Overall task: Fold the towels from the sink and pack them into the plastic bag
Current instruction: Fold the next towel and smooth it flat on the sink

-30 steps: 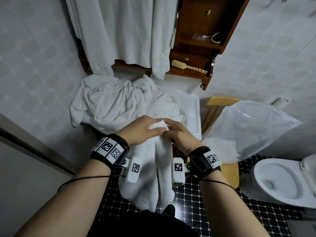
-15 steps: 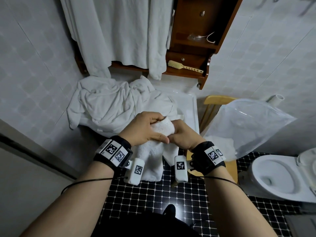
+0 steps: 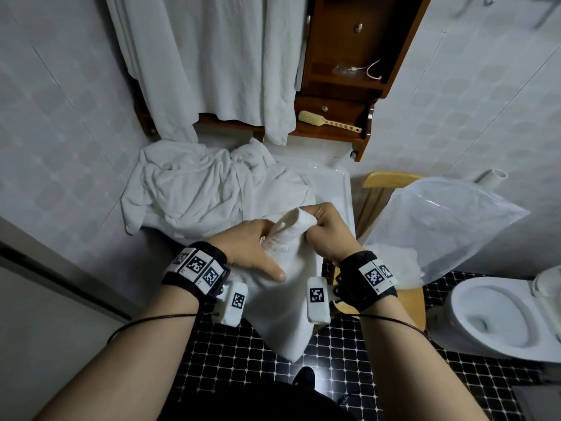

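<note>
Mid-fold on one towel (image 3: 282, 287): your left hand (image 3: 249, 250) and right hand (image 3: 329, 235) are both closed on its bunched top, in front of the sink (image 3: 340, 189). A pile of towels (image 3: 194, 189) awaits there. Plastic bag (image 3: 440, 226) on the chair seems to hold one already.

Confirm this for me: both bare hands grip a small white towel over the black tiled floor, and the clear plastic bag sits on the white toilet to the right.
One detail is wrong. The head view shows the clear plastic bag resting on the yellow wooden chair, not the white toilet. The rest holds: the left hand and right hand grip the small white towel over the black tiled floor.
</note>
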The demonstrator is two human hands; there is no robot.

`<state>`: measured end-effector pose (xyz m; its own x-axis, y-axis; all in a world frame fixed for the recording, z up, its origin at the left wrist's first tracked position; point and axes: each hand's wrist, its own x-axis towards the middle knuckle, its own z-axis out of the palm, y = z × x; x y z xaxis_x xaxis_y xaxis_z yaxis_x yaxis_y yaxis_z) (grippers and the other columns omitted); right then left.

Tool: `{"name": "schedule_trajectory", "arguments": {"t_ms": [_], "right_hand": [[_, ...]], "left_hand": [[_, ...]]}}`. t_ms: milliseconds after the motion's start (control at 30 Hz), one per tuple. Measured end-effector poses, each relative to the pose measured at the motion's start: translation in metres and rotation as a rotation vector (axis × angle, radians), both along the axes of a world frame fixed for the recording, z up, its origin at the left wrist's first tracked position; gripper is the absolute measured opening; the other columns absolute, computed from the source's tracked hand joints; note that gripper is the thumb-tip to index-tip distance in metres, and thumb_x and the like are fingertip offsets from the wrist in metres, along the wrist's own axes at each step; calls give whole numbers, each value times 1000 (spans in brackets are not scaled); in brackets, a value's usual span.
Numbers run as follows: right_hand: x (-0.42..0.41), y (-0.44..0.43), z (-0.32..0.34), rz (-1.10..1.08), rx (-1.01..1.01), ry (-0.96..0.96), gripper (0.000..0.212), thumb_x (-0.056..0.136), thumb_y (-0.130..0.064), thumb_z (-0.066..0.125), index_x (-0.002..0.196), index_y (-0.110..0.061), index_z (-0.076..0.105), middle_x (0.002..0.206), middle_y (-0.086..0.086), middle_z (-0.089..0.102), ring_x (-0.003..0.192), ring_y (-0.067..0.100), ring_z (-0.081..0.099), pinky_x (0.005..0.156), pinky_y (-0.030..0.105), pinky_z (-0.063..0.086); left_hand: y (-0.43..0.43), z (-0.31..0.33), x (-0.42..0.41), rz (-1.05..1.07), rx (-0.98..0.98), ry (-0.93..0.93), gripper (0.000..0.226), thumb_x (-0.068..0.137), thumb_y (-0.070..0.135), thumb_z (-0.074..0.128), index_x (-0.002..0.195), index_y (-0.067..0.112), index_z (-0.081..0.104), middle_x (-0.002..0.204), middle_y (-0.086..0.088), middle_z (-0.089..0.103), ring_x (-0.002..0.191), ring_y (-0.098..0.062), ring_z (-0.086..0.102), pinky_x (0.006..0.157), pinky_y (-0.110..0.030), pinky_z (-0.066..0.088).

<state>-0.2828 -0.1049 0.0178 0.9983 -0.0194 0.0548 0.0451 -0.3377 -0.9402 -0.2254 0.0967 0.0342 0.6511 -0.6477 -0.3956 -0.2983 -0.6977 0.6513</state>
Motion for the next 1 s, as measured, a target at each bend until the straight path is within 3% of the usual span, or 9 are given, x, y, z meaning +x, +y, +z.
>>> {"name": "schedule_trajectory", "arguments": {"t_ms": [133,367,567,667,733,800,867,933,1000], "right_hand": [[0,-8,-2,-231,105,-49,24,72,9,41,74,11,65,69,29,59,69,19,49,61,34,35],[3,-24,-35,-661,136,37,33,59,-2,35,74,4,63,66,5,51,65,18,39,60,33,28],[1,-19,-41,-766,88,161,28,53,-9,33,69,10,47,65,4,35,66,19,31,61,36,24],[3,-21,-43,-812,147,158,16,55,-9,33,63,2,42,65,4,32,68,20,28,62,39,23],[6,-21,-38,-878,174,186,12,64,-9,40,62,-13,51,63,2,43,65,21,37,60,33,30],[6,-19,-31,-964,197,223,13,81,-18,58,93,-16,64,90,5,65,75,24,58,66,33,48],[8,-13,-24,-901,423,424,42,89,-31,69,123,-10,56,111,12,62,89,30,66,76,42,61],[8,-1,-10,-602,734,655,52,94,-41,66,128,-5,52,110,19,60,93,40,67,86,53,62],[8,14,4,-351,750,754,62,95,-53,62,123,2,58,111,27,66,96,44,68,94,63,57]], "left_hand": [[-1,-7,2,-13,152,25,53,68,46,92,104,22,62,94,2,73,81,-17,74,63,-31,58],[-1,-9,20,110,223,-284,16,77,35,65,75,23,54,82,2,64,79,-24,65,62,-30,44],[-3,-11,21,284,277,-506,13,81,37,58,79,24,58,99,5,57,100,-29,55,91,-43,46],[6,-15,26,335,169,-614,18,85,40,63,81,26,52,88,6,58,97,-27,53,108,-55,39],[8,-11,24,324,41,-559,23,92,40,66,85,24,52,83,2,62,87,-31,61,90,-46,51],[5,-7,21,307,10,-560,25,95,45,65,88,23,56,86,-1,66,84,-34,61,76,-42,53],[2,-2,19,300,19,-610,28,95,50,65,88,23,61,85,-2,67,82,-33,60,72,-39,52],[-2,2,16,266,12,-592,30,93,50,66,82,23,64,78,2,65,77,-28,60,65,-34,47],[-9,5,8,188,3,-533,33,90,48,70,74,20,64,70,7,64,68,-21,63,57,-31,46]]}}
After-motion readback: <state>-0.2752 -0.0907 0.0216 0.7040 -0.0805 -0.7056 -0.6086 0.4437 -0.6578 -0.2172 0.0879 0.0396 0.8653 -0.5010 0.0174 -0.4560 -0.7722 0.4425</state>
